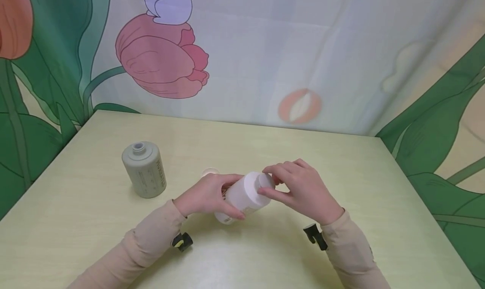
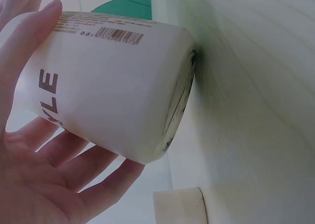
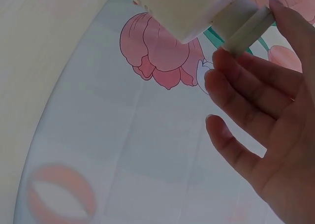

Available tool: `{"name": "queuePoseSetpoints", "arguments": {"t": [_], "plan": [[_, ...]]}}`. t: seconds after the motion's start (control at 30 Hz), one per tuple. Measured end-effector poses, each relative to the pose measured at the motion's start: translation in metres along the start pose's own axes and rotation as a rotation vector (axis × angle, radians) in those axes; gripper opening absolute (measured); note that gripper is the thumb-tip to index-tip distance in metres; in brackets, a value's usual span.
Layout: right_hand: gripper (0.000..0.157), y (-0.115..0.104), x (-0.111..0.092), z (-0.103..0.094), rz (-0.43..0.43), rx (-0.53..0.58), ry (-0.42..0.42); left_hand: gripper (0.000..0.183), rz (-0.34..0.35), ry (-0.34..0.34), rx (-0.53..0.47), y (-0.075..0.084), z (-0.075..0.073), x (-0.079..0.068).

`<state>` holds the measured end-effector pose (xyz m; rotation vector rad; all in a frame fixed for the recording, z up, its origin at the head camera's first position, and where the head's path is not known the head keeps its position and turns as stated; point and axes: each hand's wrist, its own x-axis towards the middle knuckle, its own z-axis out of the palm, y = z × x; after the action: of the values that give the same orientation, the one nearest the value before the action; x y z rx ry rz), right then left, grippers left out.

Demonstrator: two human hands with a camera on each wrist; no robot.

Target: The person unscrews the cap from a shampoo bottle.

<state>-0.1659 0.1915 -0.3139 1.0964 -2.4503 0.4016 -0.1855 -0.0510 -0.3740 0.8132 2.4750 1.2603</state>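
A white bottle [image 1: 242, 194] with dark lettering leans to the right over the table. My left hand [image 1: 210, 194] grips it round the body, thumb on the near side. In the left wrist view the bottle's base [image 2: 179, 101] is tipped, its lower edge close to the tabletop. My right hand [image 1: 299, 190] pinches the white cap [image 3: 248, 32] at the bottle's top between thumb and fingers. In the right wrist view the little finger stands apart from the cap. Behind the left hand, a small round pale object [image 1: 209, 171] is partly hidden.
A grey bottle [image 1: 145, 171] stands upright at the left of the table, its narrow neck uncapped. The light wooden table [image 1: 341, 162] ends at a curtain [image 1: 246, 70] printed with flowers. A short pale cylinder [image 2: 179, 207] shows at the bottom of the left wrist view.
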Motion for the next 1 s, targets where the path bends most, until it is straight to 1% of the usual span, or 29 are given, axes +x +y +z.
{"name": "queuePoseSetpoints", "arguments": {"t": [0.23, 0.3, 0.37, 0.5, 0.6, 0.7, 0.9, 1.0], "plan": [[0.039, 0.0018, 0.0013, -0.0003, -0.116, -0.028, 0.002, 0.073, 0.005, -0.005, -0.021, -0.0035, -0.0021, -0.0009], [0.041, 0.0016, 0.0011, -0.0006, -0.109, -0.027, 0.004, 0.073, 0.013, -0.003, -0.024, -0.0045, -0.002, -0.0008], [0.041, 0.0007, 0.0007, -0.0007, -0.077, -0.028, 0.009, 0.073, 0.023, -0.002, -0.021, -0.0046, -0.0013, -0.0004], [0.037, -0.0012, 0.0001, -0.0002, 0.002, -0.022, 0.021, 0.073, 0.04, 0.005, 0.002, -0.0033, 0.0008, 0.0007], [0.032, -0.0023, -0.0004, 0.0006, 0.021, -0.026, 0.03, 0.073, 0.039, 0.01, 0.012, -0.0024, 0.0022, 0.0007], [0.029, -0.0016, -0.0007, -0.0001, 0.001, -0.038, 0.029, 0.073, 0.038, 0.011, 0.017, -0.0015, 0.0033, 0.0013], [0.034, 0.0014, -0.002, -0.0041, -0.112, -0.048, 0.013, 0.074, 0.027, 0.008, 0.033, -0.0004, 0.0038, 0.0011], [0.037, 0.0013, -0.0018, -0.0056, -0.106, -0.039, 0.003, 0.074, 0.02, 0.011, 0.034, -0.0001, 0.0036, 0.0004]]}}
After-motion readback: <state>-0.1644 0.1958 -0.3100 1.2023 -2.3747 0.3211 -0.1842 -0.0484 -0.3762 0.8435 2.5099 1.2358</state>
